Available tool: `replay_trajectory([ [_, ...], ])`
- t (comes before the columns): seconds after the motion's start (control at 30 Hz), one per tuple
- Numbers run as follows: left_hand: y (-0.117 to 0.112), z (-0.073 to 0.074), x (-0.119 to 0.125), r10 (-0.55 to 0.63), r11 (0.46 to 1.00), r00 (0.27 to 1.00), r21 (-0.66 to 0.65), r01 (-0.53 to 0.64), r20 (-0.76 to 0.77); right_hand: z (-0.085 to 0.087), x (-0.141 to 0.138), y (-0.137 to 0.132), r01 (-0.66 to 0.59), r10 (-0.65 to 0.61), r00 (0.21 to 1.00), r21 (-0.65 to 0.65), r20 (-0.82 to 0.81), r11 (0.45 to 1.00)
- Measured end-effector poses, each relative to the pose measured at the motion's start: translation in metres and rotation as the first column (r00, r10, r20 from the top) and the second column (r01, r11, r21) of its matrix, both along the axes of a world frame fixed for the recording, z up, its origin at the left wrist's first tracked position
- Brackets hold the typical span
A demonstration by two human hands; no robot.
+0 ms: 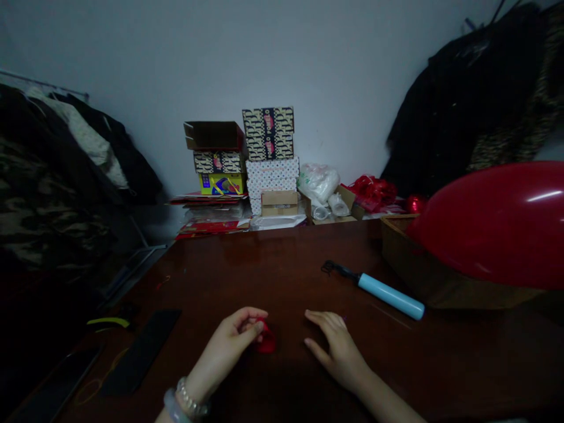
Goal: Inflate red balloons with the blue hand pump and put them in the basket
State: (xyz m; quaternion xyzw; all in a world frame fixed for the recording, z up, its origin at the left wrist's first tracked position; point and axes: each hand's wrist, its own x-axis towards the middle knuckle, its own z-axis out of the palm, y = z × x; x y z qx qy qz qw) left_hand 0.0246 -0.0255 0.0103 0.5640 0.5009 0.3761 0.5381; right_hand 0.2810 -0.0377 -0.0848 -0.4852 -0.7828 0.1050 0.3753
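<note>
My left hand [231, 341] rests on the dark wooden table [282, 264], its fingers pinched on a small red uninflated balloon [267, 342]. My right hand [337, 346] lies flat on the table just right of the balloon, fingers stretched out, holding nothing. A light blue hand pump [383, 292] with a black handle lies on the table beyond my right hand. A bracelet and a bangle sit on my left wrist.
A large inflated red balloon [497, 223] sits in a cardboard box [423, 270] at the right. Stacked boxes [268, 158], plastic bags and red ribbon line the far edge. A black flat object [141, 349] and a yellow-handled tool [108, 322] lie at the left. Dark clothes hang on both sides.
</note>
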Motion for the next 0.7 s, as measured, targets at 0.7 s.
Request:
replay_trajectory([
  [0.7, -0.022, -0.057, 0.038, 0.273, 0.918, 0.772, -0.395, -0.032, 0.574, -0.006, -0.023, -0.015, -0.047, 0.044, 0.999, 0.127, 0.026, 0.991],
])
